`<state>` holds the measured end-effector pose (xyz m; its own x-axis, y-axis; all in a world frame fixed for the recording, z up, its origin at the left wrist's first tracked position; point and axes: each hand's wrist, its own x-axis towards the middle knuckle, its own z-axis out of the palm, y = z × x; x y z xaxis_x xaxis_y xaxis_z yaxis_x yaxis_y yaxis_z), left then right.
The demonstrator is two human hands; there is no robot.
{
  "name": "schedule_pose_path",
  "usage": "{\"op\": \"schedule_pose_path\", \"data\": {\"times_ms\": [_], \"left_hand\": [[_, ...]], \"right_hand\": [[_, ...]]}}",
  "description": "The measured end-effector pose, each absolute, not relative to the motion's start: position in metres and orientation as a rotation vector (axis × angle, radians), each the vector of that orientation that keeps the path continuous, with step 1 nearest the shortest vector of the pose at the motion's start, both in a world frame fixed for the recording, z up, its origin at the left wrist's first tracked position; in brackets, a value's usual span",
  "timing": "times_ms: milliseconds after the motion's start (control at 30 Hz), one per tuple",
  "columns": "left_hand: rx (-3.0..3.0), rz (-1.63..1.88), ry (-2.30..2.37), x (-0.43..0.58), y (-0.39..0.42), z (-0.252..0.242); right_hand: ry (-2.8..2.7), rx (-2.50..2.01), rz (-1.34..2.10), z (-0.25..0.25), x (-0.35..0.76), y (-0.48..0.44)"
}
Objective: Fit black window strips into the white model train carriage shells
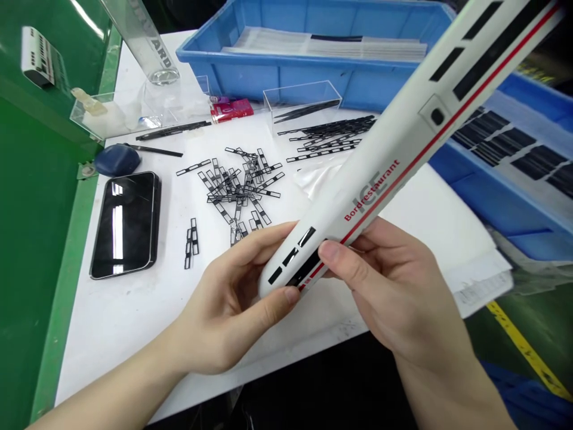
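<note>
A white model train car body (385,155) with a red stripe, dark window openings and "ICE Bordrestaurant" lettering is held up at a slant, its far end running out of view at the top right. My left hand (242,298) grips its near end, thumb along the lower edge. Close by, my right hand (389,280) is closed around the body, with the thumb pressing near a long dark window. Fingers behind the car are hidden. Beyond my left hand, small black window frames (242,188) lie in a loose pile on the white table (134,334).
Left of the pile lies a black phone (125,224), with a dark blue rounded object (117,160) above it. Long black strips (331,137) and a clear box (304,98) sit behind. Blue bins (290,74) stand at the back and right. A green panel (40,149) borders the left.
</note>
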<state>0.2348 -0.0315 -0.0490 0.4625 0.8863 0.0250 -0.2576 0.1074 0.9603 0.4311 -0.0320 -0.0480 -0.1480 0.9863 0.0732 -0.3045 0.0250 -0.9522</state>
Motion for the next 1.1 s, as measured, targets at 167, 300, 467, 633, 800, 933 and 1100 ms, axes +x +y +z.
{"op": "schedule_pose_path", "data": {"times_ms": [167, 300, 467, 633, 800, 933, 1100], "left_hand": [[1.236, 0.931, 0.745, 0.234, -0.037, -0.052], [1.272, 0.982, 0.829, 0.238, -0.035, -0.051], [1.184, 1.004, 0.757, 0.239, -0.03, -0.051], [1.199, 0.992, 0.812, 0.239, -0.032, -0.051], [1.223, 0.992, 0.863, 0.241, -0.033, -0.05], [1.184, 1.031, 0.841, 0.243, -0.033, -0.051], [1.177, 1.007, 0.876, 0.243, -0.034, -0.051]], "right_hand": [[-1.094, -0.848, 1.404, -0.048, 0.433, -0.03], [-1.088, -0.931, 1.386, -0.048, 0.427, -0.022], [-1.086, -0.886, 1.407, -0.048, 0.424, -0.017], [-1.112, -0.907, 1.453, -0.048, 0.428, -0.022], [-1.112, -0.873, 1.546, -0.045, 0.428, -0.023], [-1.104, -0.861, 1.561, -0.044, 0.428, -0.022], [-1.148, -0.85, 1.542, -0.046, 0.428, -0.023]]}}
